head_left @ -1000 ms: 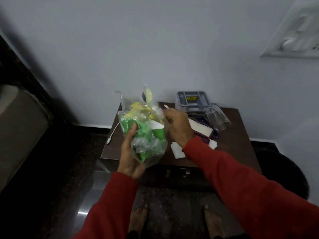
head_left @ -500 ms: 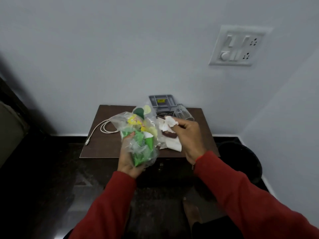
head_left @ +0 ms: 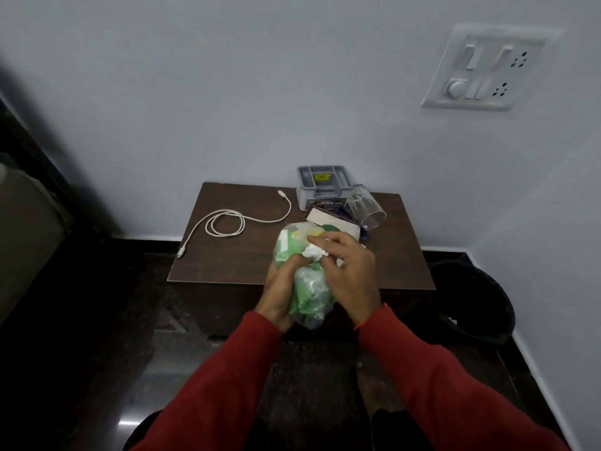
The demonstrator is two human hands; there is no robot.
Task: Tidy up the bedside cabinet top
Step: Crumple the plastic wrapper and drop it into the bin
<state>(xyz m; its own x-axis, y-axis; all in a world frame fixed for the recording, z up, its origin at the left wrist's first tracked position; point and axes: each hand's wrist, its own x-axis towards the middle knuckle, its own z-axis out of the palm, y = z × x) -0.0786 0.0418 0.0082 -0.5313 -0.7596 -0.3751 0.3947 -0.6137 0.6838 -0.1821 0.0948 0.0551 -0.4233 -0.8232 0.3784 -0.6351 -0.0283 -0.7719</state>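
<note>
Both our hands clutch the clear plastic bag point(head_left: 309, 288) of green scraps over the cabinet top's point(head_left: 227, 258) front edge: left hand point(head_left: 279, 297) wraps its side, right hand point(head_left: 351, 275) presses a crumpled white tissue point(head_left: 314, 251) into it. Behind lie a toppled glass point(head_left: 366, 208) and a white cable point(head_left: 227, 222).

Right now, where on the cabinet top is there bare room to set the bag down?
Bare: the front strip of the cabinet top below the cable, and the right side beyond the glass. Crowded: the back middle around the grey box.
</note>
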